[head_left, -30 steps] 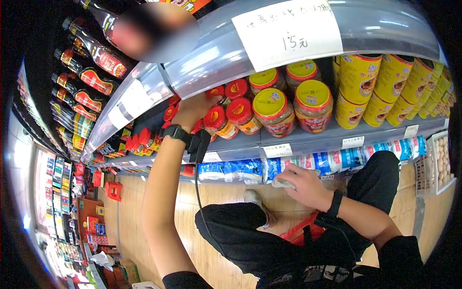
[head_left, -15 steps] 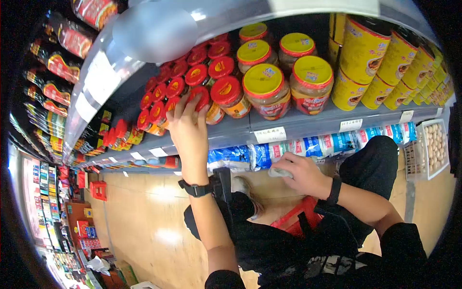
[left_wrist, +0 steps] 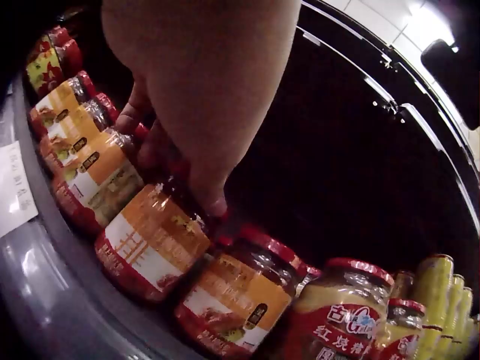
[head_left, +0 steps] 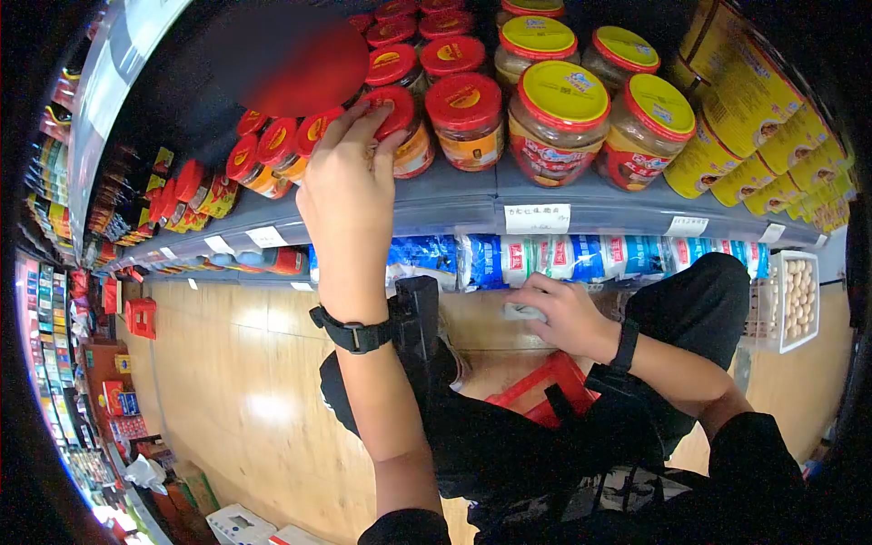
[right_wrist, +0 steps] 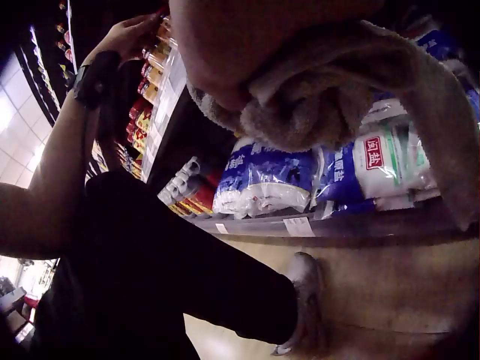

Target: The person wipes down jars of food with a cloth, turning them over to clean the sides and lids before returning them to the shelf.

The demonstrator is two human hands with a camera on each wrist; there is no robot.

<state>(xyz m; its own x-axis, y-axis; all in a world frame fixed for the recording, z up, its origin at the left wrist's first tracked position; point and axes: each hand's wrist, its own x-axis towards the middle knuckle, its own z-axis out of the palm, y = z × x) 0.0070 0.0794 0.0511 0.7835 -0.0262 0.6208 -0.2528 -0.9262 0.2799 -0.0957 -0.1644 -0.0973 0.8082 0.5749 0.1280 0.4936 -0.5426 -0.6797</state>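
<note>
My left hand (head_left: 348, 182) reaches over the shelf's front edge and grips the lid of a red-lidded jar (head_left: 414, 153) in the front row. In the left wrist view, thumb and fingers come down around the top of this jar (left_wrist: 154, 244), which stands upright on the shelf with an orange and white label. Low in front of the bagged goods, my right hand (head_left: 568, 318) holds a light grey cloth (head_left: 524, 312). Bunched folds of the cloth (right_wrist: 300, 112) hang from that hand in the right wrist view.
Larger yellow-lidded jars (head_left: 560, 123) and stacked yellow cans (head_left: 736, 104) stand to the right. Blue and white bags (head_left: 490, 262) fill the shelf below. A red basket (head_left: 545, 391) sits on the floor by the legs, and a white crate of eggs (head_left: 783, 300) stands at the right.
My left hand has come back from deeper among the red-lidded jars to one at the front. The head view has moved closer to the jars. My right hand stays low with the cloth.
</note>
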